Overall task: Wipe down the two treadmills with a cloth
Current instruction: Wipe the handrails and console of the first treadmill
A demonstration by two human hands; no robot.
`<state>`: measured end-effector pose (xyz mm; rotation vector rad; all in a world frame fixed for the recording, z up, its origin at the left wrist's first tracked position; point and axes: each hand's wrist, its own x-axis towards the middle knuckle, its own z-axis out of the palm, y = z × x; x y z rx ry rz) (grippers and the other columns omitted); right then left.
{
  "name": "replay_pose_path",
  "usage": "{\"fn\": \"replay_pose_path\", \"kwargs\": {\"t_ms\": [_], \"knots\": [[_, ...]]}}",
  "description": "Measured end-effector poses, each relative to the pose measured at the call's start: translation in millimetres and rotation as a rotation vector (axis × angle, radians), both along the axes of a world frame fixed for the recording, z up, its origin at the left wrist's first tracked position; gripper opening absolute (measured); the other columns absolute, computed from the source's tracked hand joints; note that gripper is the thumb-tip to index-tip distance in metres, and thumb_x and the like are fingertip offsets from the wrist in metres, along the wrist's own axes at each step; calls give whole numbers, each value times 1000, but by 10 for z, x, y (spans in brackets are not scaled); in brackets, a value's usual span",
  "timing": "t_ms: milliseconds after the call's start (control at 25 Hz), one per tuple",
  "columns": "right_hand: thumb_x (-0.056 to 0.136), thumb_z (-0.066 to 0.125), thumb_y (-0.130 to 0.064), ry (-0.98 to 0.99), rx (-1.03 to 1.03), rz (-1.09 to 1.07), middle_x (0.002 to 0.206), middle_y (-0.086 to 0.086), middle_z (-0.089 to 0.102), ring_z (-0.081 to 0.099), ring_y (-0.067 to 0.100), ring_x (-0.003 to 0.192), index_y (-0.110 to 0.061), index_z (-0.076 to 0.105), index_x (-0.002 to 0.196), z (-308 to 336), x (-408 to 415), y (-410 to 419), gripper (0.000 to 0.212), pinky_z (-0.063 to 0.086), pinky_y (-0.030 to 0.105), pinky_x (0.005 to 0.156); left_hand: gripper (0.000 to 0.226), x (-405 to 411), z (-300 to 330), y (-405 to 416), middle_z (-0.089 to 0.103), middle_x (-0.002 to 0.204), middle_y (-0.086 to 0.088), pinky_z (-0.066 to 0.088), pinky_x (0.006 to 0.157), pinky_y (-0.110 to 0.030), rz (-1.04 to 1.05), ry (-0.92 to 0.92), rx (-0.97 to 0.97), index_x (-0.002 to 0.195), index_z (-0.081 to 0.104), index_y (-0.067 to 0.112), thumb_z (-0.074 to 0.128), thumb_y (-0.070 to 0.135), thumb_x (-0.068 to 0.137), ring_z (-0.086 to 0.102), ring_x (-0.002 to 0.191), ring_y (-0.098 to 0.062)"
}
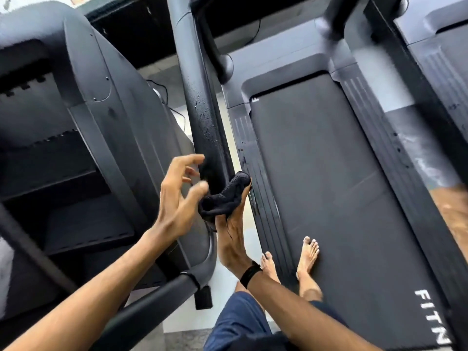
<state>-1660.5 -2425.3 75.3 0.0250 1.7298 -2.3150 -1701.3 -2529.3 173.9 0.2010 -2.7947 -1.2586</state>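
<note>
A dark treadmill fills the view, with its running belt (329, 173) under my bare feet and a wet black upright post (202, 110) slanting down the middle. My right hand (234, 234) grips a bunched black cloth (225, 198) right beside the lower end of that post. My left hand (177, 196) hovers just left of the cloth with its fingers spread and loosely curled, holding nothing. The deck of a second treadmill (440, 59) shows at the far right edge.
The treadmill's large dark console and its underside (76, 122) take up the left half. A grey handrail (152, 297) runs below my left forearm. Pale floor (174, 97) with cables shows between the machines. White lettering (433, 317) marks the belt's near end.
</note>
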Motion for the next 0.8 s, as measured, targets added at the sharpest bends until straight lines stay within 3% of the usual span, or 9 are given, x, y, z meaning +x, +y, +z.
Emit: {"fn": "replay_pose_path", "kwargs": {"t_ms": [80,120,200,280,360,480,560,640,800], "knots": [[95,38,-68,-11,17,-45,162,-15,-5,2,-7,149,-25,-12,151,-28,-12,-95,86,9,13,119,62,-315,14,45,47,138,3,38,91,-12,227,-127,94,145,43,19,53,44,90,52,111,-4],[96,38,-66,-2,23,-75,163,-17,-3,3,-3,151,-27,-8,151,-45,-18,-129,81,8,17,121,68,-508,1,50,38,147,1,30,99,-12,318,-209,141,154,30,21,49,50,95,47,123,-4],[98,39,-62,46,36,-119,163,-27,1,6,2,152,-29,-3,151,-92,-39,-155,76,10,21,122,73,-875,-74,52,20,162,-3,16,113,-27,429,-296,239,159,9,27,40,56,100,24,147,-16],[97,43,-60,64,21,-88,163,-27,5,8,6,153,-27,-2,152,-153,-110,-137,78,12,24,123,73,-1062,-183,103,12,166,0,8,122,-41,468,-283,285,159,1,32,33,60,100,13,152,-18],[96,50,-57,61,-8,-66,165,-15,9,11,12,154,-18,0,156,-212,-200,-97,87,16,29,123,69,-1077,-307,174,18,165,4,12,119,-33,482,-244,272,159,5,33,33,59,101,19,150,-17],[96,55,-47,108,-40,-48,163,-16,15,15,14,153,-3,5,156,-271,-244,-72,89,19,28,121,66,-1034,-414,182,23,163,10,16,111,-22,515,-195,283,158,11,34,37,56,102,25,147,-11],[94,52,-32,17,-103,-43,161,-8,26,25,19,150,-17,15,158,-277,-328,-93,75,25,40,121,72,-1044,-431,154,23,162,11,18,115,-26,507,-196,275,158,11,37,42,62,98,26,145,-9],[92,42,-30,-105,-159,-55,158,0,37,34,24,147,-37,32,152,-200,-525,-82,62,30,54,117,79,-1052,-429,141,26,161,12,19,116,-27,504,-194,279,157,13,40,50,65,92,29,141,-4],[99,43,-36,62,-181,119,162,9,29,25,26,151,-21,29,155,-205,-1144,-3,59,20,56,121,91,-1077,-478,106,39,154,12,31,118,-32,536,-172,326,155,22,41,65,66,79,43,134,-2]]}}
